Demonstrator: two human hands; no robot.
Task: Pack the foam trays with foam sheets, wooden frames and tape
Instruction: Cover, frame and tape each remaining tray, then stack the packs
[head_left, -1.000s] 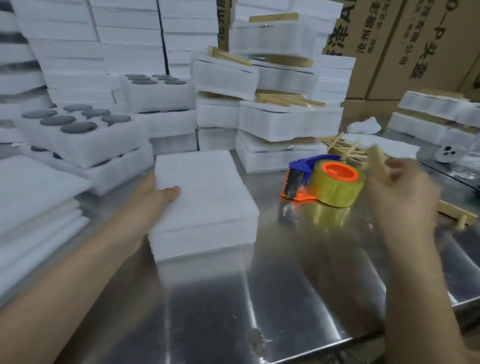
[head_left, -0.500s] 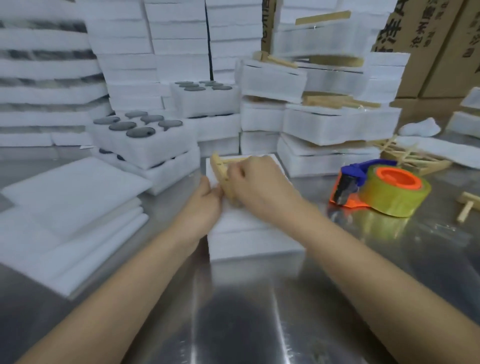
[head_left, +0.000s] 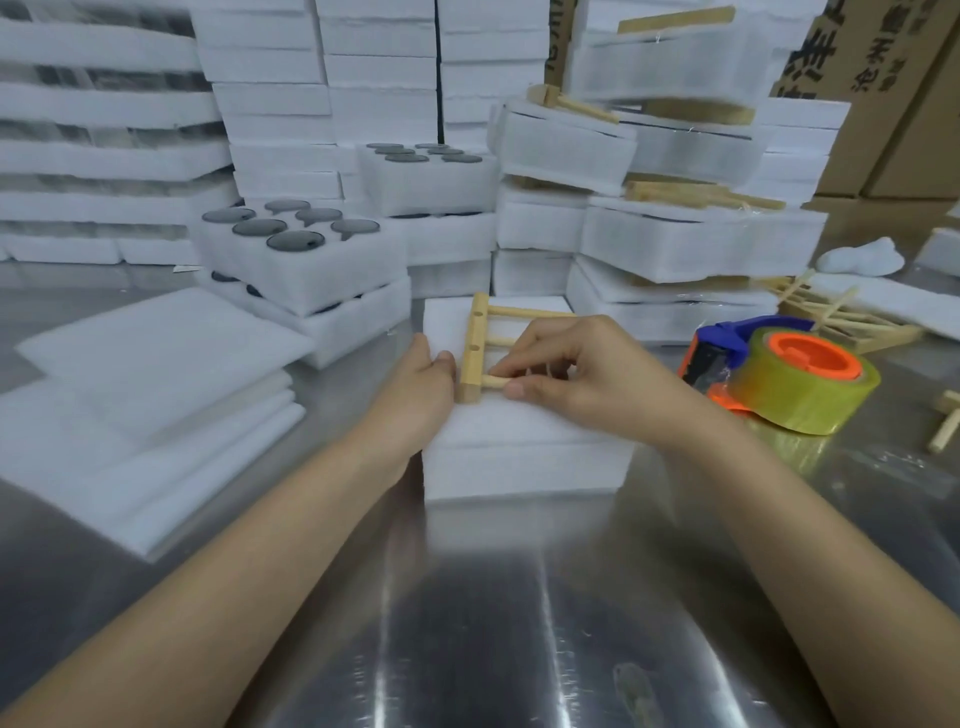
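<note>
Wooden frame (head_left: 475, 340) — right hand (head_left: 587, 374) pinches its rung

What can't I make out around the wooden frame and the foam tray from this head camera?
Head view only:
- Right end of the wooden frame: covered by the right hand, which pinches its nearest rung.
- Contents of the foam tray beneath it: hidden by its white top layer.
- Whether the left hand touches the frame or only the tray: too close to tell.
- Print on the cardboard boxes: cut off by the top edge.
</note>
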